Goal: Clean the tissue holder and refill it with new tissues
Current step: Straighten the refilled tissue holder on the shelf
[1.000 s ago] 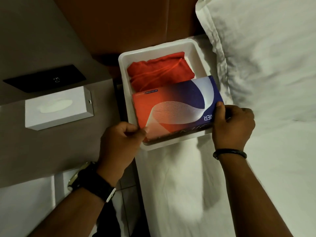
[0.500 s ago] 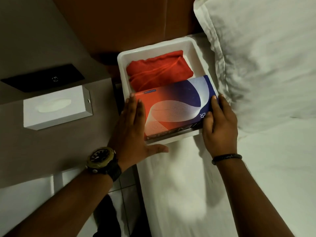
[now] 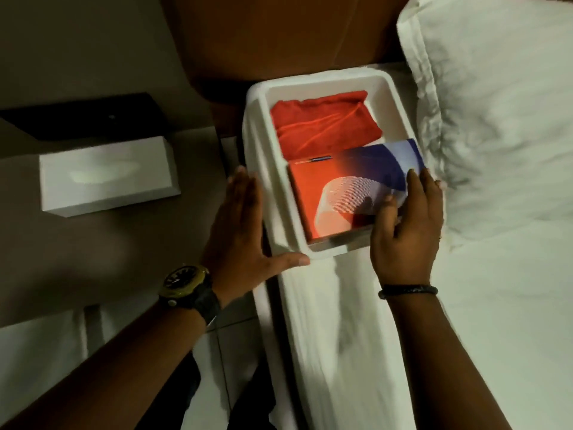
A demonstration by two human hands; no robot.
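A white tissue holder (image 3: 108, 178) with an oval slot stands on the bedside table at the left. A white tray (image 3: 392, 97) lies on the bed's edge and holds a folded red cloth (image 3: 322, 125) and a red-and-blue tissue pack (image 3: 338, 193). My right hand (image 3: 406, 225) grips the pack's right end, thumb on its top face, and that end rests on the tray's right rim. Flat and with fingers apart, my left hand (image 3: 245, 225) lies against the tray's left outer side, its thumb along the near rim, holding nothing.
A dark flat panel (image 3: 90, 116) lies on the grey table (image 3: 77, 252) behind the holder. A white pillow (image 3: 496, 103) is right of the tray, white bed sheet (image 3: 356, 336) below it. A brown headboard (image 3: 279, 35) stands behind. Tiled floor shows between table and bed.
My left hand has let go of the tissue pack and moved left to the tray's outer side. The right hand stays on the pack's right end.
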